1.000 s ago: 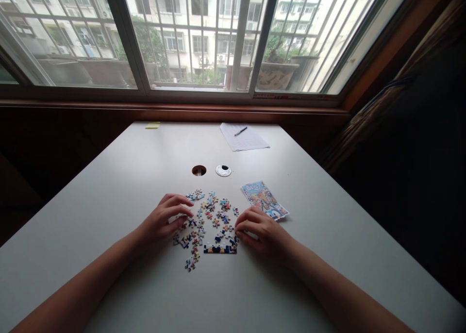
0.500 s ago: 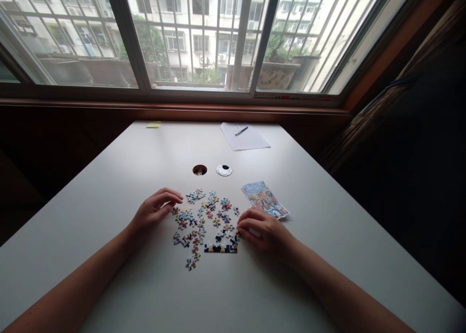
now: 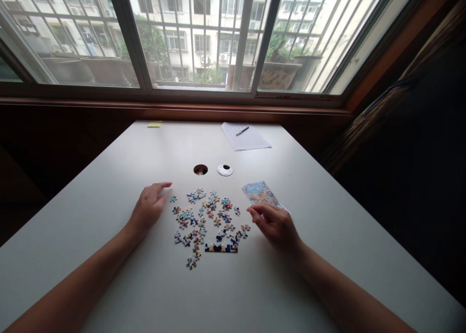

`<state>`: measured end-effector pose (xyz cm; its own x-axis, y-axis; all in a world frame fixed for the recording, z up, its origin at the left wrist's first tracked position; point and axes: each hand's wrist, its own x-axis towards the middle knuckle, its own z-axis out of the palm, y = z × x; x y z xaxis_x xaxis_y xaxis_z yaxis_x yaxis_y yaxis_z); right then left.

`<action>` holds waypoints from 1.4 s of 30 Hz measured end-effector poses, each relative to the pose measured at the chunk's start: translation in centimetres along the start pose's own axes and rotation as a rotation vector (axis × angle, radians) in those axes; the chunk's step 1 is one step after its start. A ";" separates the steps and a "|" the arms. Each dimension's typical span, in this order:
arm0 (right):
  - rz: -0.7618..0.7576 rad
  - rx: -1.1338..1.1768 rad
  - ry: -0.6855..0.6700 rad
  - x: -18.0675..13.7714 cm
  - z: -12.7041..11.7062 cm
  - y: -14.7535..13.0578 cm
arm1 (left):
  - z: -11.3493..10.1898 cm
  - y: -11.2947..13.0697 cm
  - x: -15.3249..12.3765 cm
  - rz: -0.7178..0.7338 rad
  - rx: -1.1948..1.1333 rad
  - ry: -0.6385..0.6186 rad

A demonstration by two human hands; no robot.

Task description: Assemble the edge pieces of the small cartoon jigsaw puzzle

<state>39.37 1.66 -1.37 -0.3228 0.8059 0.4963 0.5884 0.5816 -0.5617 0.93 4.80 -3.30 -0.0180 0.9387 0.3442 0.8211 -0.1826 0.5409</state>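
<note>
Many loose jigsaw pieces lie scattered on the white table between my hands. A strip of joined puzzle pieces, dark blue with yellow, lies along their near side. My left hand is open left of the pieces, index finger stretched out, holding nothing. A single bluish puzzle piece lies just beyond its fingertips. On the right, my right hand is closed, thumb and fingertips together; whether anything is between them is hidden. It is close to a few puzzle pieces and covers the lower part of a colourful picture card.
Past the pieces, the white table has a round hole and a round cover beside it. A pen rests on paper sheets near the far edge. A yellow note lies far left, below the barred window.
My left hand has drawn back left from the pieces, its index finger straightening. My right hand has shifted right and away, uncovering several pieces beside the strip.
</note>
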 end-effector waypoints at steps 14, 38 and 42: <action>0.059 -0.004 0.044 0.0 0.3 0.2 | 0.8 -0.6 -0.3 0.188 0.142 -0.141; -0.026 -0.005 -0.007 0.5 0.4 0.8 | -0.4 0.8 -0.1 0.140 0.020 -0.173; -0.073 -0.022 -0.043 0.6 0.6 0.8 | -0.4 0.7 -0.1 0.149 0.018 -0.176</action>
<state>39.20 2.66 -1.93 -0.3967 0.7659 0.5060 0.5783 0.6366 -0.5103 1.28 4.48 -2.64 0.2027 0.9387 0.2789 0.8170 -0.3191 0.4802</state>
